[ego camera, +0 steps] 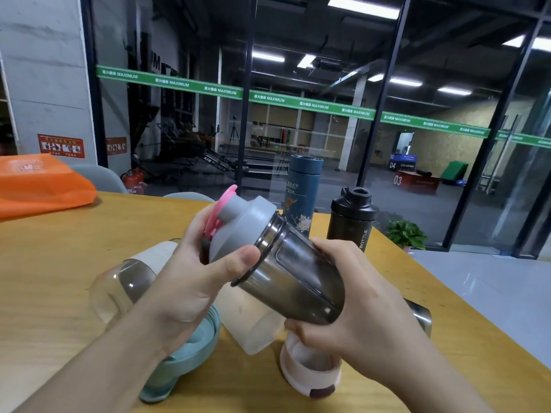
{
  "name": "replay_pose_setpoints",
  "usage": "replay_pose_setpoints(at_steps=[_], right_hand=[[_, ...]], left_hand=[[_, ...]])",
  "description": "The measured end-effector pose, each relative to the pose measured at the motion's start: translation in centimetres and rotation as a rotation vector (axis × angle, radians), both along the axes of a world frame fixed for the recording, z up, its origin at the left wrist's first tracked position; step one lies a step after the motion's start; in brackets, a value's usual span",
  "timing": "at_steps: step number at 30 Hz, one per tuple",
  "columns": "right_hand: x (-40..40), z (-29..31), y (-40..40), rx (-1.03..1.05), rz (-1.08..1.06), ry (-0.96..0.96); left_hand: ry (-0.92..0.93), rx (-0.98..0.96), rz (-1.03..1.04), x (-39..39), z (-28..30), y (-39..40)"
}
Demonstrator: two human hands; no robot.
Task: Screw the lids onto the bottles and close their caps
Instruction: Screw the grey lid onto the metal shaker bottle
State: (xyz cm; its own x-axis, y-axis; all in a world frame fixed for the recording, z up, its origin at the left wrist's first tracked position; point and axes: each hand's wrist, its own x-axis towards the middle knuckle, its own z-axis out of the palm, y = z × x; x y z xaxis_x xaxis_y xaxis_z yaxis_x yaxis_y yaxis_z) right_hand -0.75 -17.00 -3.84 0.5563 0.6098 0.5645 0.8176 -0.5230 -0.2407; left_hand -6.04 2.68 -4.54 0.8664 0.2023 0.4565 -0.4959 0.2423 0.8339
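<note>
I hold a smoky dark transparent bottle (298, 272) tilted in the air above the table, its mouth pointing up and left. My right hand (354, 296) grips its lower body. A grey lid (241, 231) with an open pink flip cap (219, 210) sits on the bottle's mouth, and my left hand (190, 272) grips that lid, thumb on its rim. Under my hands lie a clear bottle (125, 284) on its side, a teal lid (190, 344), a frosted bottle (253, 320) and a pink-white lid (310, 371).
A dark blue flask (301, 192) and a black bottle (351, 222) with its lid on stand at the far side of the wooden table (59, 257). An orange bag (38, 183) lies at the far left. A metal object (420, 314) lies at the right edge. Glass walls stand behind.
</note>
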Motion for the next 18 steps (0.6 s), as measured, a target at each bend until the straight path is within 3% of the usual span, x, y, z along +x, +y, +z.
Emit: replay_pose_setpoints(at_steps=[8,13,18], right_hand=[[0.4,-0.8,0.7,0.02,-0.108,-0.313],[0.4,-1.1,1.1,0.029,-0.139,-0.436],[0.6,-1.0,1.0,0.035,-0.132,-0.469]], left_hand=[[0.033,-0.092,0.097,0.1,0.0,-1.0],[0.091,-0.106,0.236,0.2,-0.1,-1.4],[0.125,-0.138,0.214,0.3,-0.1,-1.9]])
